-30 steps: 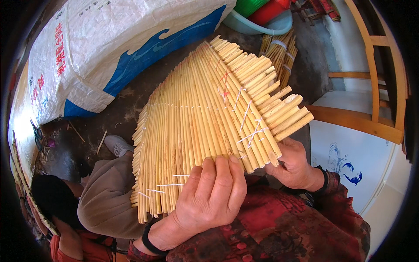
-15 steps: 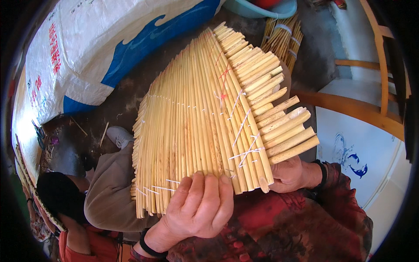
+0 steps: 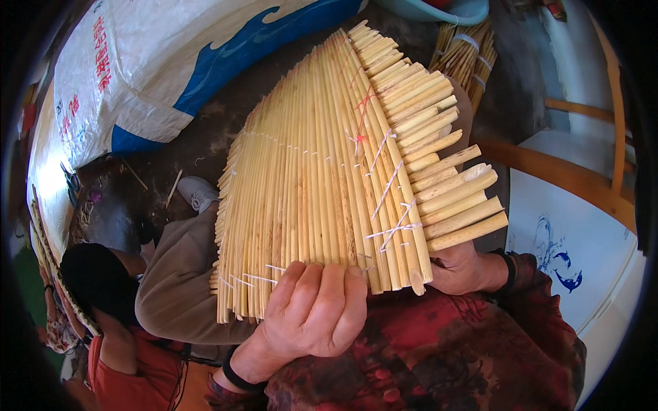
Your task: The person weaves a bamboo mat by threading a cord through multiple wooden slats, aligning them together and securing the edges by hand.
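The left hand (image 3: 312,318) grips the near edge of a mat of pale reed stalks bound with white string (image 3: 322,171), fingers curled over its top. The right hand (image 3: 462,268) clasps the mat's right corner from beneath. The stalks run lengthwise away from both hands, fanning sideways past the right hand.

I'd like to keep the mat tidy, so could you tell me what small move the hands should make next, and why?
Probably draw the white string snug at the right edge. There the short cross reeds splay apart in steps and the string lies slack over them. The left hand clamps the mat at its lower edge; the right hand sits under that corner.
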A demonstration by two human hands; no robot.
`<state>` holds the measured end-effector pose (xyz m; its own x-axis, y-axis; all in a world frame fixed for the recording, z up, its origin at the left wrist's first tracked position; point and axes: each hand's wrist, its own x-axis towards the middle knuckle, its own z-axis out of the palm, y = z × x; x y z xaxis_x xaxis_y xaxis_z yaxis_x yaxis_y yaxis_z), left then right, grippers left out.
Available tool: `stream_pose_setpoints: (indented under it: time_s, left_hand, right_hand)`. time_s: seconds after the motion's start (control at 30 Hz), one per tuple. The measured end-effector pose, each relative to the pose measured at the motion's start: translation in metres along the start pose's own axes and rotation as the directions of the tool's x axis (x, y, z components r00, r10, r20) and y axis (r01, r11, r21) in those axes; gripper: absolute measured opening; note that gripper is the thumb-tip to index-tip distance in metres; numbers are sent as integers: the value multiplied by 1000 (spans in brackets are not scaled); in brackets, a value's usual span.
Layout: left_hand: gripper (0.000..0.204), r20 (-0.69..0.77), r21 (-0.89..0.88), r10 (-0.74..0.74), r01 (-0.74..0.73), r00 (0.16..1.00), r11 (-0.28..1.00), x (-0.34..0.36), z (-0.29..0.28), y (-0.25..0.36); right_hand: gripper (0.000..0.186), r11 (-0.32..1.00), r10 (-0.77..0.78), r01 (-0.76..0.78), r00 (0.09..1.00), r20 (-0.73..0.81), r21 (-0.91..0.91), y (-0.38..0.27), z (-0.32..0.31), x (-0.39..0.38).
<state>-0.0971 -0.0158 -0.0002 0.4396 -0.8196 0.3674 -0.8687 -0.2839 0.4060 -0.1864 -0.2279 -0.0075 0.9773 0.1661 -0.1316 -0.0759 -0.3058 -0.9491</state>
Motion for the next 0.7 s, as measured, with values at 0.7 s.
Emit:
stream_pose_setpoints:
  time_s: [0.7]
  left_hand:
    - [13,72,326,28,-50,997,944,19,13,2]
  right_hand:
    - [16,836,-313,273,950,-5,-475,2,-4,19]
